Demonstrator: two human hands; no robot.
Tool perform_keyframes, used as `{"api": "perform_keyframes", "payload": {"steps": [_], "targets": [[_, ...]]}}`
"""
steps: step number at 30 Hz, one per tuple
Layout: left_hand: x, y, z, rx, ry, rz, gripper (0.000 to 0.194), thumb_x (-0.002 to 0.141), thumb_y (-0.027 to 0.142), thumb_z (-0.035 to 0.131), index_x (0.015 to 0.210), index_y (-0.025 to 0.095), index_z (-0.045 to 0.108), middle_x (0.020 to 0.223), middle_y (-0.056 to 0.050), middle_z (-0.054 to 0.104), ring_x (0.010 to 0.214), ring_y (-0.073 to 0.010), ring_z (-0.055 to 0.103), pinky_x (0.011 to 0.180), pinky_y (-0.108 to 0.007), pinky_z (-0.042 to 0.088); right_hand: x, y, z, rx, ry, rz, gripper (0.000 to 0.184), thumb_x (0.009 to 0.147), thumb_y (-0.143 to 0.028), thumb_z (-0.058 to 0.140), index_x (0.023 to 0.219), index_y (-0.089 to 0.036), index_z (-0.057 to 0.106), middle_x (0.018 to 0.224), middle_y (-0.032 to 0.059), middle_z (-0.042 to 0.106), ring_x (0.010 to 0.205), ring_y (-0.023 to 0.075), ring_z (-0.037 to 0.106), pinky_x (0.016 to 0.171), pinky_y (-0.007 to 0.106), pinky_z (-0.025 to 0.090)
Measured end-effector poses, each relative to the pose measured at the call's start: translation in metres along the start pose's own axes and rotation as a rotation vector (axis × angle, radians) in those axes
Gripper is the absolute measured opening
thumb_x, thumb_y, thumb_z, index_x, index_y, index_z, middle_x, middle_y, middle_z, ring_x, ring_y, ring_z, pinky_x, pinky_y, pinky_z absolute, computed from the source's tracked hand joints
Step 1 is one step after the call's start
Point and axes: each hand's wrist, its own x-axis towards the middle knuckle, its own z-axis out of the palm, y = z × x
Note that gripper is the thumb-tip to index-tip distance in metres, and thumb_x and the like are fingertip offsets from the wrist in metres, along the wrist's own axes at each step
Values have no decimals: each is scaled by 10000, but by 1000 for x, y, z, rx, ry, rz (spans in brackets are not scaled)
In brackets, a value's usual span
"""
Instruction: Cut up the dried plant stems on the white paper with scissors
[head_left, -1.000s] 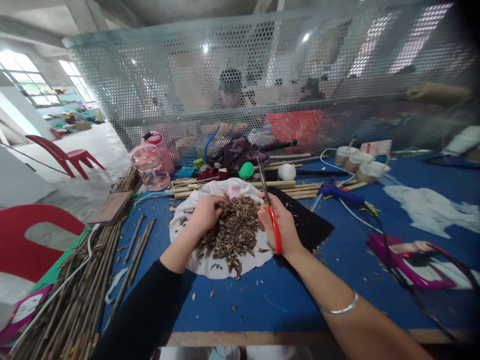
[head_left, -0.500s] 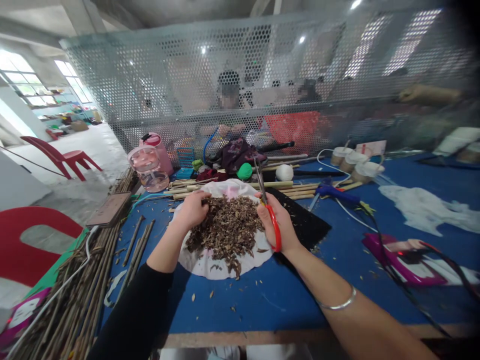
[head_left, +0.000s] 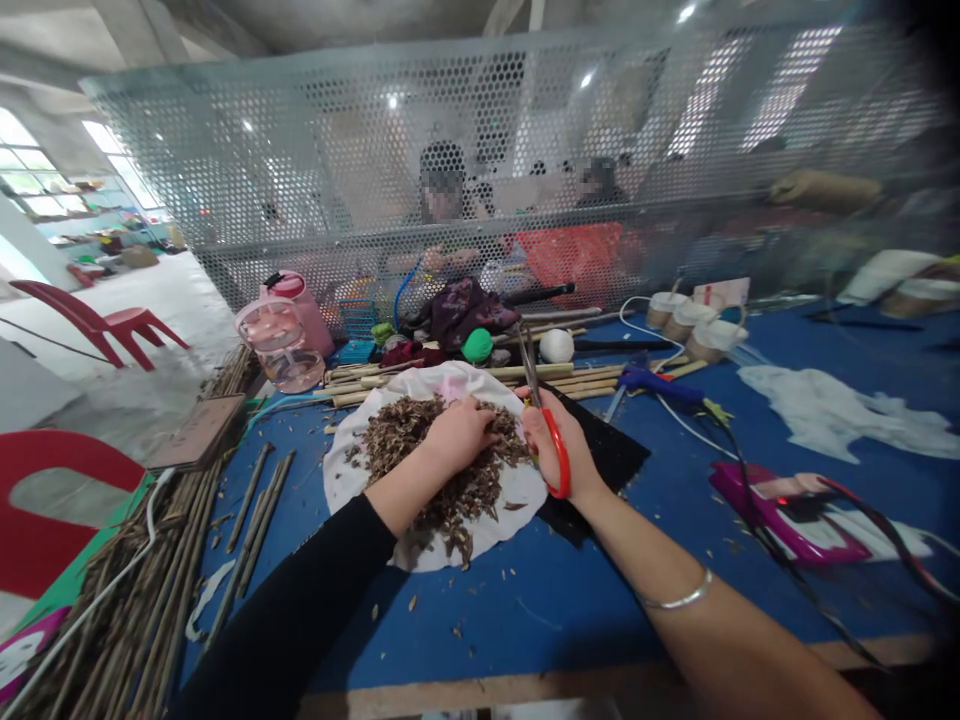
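A heap of brown dried plant bits [head_left: 401, 440] lies on a round white cloth [head_left: 345, 500], on the blue tabletop. My left hand [head_left: 459, 437] reaches over the heap, its fingers curled down at the upper right part; whatever is between them is hidden. On the right edge of the cloth, my right hand [head_left: 562, 445] is closed round red-handled scissors [head_left: 557, 455], blades pointing up and away from me. A black sheet [head_left: 611, 440] lies partly under that hand.
Behind the cloth lie bamboo sticks [head_left: 349, 385], a green ball [head_left: 477, 346] and a white ball [head_left: 556, 346]. At left are a clear jug [head_left: 281, 345] and bundled twigs [head_left: 161, 560]. A blue glue gun [head_left: 660, 385] lies right. People sit beyond a perforated screen [head_left: 337, 170].
My left hand has moved right, from the heap's left edge to its upper right. My right hand keeps the scissors beside the cloth. The view has shifted slightly.
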Motion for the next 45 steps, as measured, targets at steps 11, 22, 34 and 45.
{"api": "perform_keyframes", "payload": {"steps": [11,22,34,45], "targets": [[-56,-47,-30,10,170,-130,295,862,268,410,1011,210,658,1031,-75,631,979,-206,533,901,-350,412,-3,-3,3,103,-88,37,448,840,-501,451,1147,-178,486,585,-50,376,494,100,334,469,230,296],[-60,-23,-38,66,302,-173,311,812,338,497,1079,253,632,1245,-88,514,1149,-291,420,972,-490,318,-2,-2,-1,60,-62,28,428,842,-497,441,1126,-179,490,583,-42,395,488,106,346,470,235,308],[-51,7,-1,-10,-20,-96,211,765,198,567,936,197,691,903,-82,660,909,-219,561,836,-328,422,-3,-3,0,53,-87,-14,438,831,-454,491,1162,-168,483,666,-21,489,535,101,404,534,223,366],[-83,-27,-31,-182,322,-405,246,817,224,496,968,189,687,942,-72,700,872,-216,627,814,-318,454,-5,-3,3,-45,-96,-66,466,809,-481,508,1159,-173,510,675,-5,526,562,128,457,579,241,411]]}}
